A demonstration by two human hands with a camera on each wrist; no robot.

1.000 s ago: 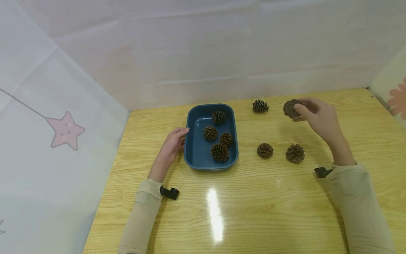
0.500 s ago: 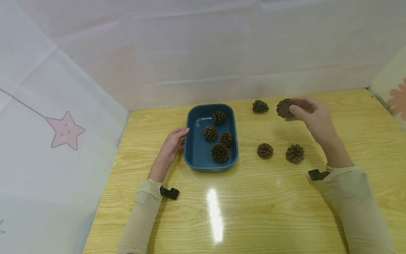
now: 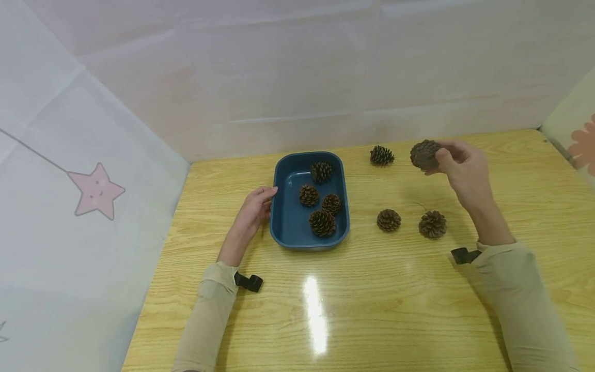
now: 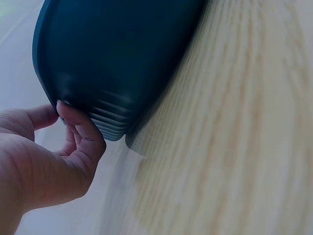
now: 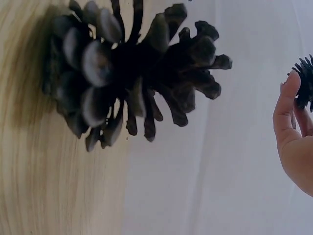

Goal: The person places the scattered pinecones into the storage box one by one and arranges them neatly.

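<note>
A blue rectangular tub (image 3: 285,227) stands on the wooden table, with several brown pine cones inside, one large cone (image 3: 322,222) near its front right. My left hand (image 3: 253,209) grips the tub's left rim; in the left wrist view thumb and fingers (image 4: 80,127) pinch its edge. Above the table's back right, my right hand (image 3: 465,168) holds a pine cone (image 3: 425,155) between thumb and fingers. That held cone (image 5: 305,83) shows only partly at the right wrist view's edge. Another pine cone (image 5: 132,68) looms close to that camera.
Between tub and right hand a dark pine cone (image 3: 382,155) lies near the table's back edge. Two more stand nearer, a left cone (image 3: 388,220) and a right cone (image 3: 433,225). A pale cloth wall (image 3: 297,93) rises behind the table (image 3: 381,310).
The right hand with its pine cone shifts a little left, then slightly back right, the cone tilting upward. The left hand and tub stay in place.
</note>
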